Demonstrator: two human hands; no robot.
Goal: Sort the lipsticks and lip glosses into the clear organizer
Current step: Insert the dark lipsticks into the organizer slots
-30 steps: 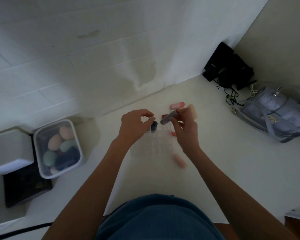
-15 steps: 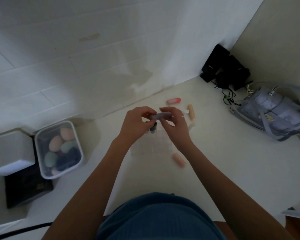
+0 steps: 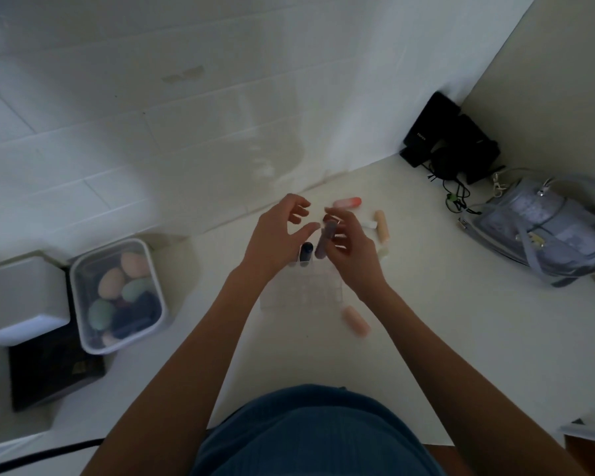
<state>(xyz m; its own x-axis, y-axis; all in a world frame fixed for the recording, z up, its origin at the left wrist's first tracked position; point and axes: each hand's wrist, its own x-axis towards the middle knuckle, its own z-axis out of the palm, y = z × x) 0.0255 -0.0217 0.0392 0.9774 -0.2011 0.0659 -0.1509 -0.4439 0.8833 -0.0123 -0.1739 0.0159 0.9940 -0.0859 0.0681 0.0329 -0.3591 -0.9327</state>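
The clear organizer (image 3: pixel 303 293) sits on the white table between my wrists. A dark blue tube (image 3: pixel 306 253) stands upright in its far row. My right hand (image 3: pixel 349 249) holds a grey-purple tube (image 3: pixel 325 240) nearly upright, its lower end at the organizer's far row beside the blue tube. My left hand (image 3: pixel 275 242) hovers just left of both tubes with fingers spread, holding nothing. Loose on the table lie a red-and-pink tube (image 3: pixel 347 202), a tan tube (image 3: pixel 381 225) and a pink tube (image 3: pixel 356 320).
A lidded clear box of coloured sponges (image 3: pixel 115 295) stands at the left beside a white box (image 3: pixel 18 300) on a dark book. A grey handbag (image 3: pixel 543 231) and black devices with cables (image 3: pixel 450 142) occupy the far right corner. The tiled wall is close behind.
My right hand turned the grey-purple tube from lying level to nearly upright and lowered it toward the organizer. My left hand let go of it and opened its fingers.
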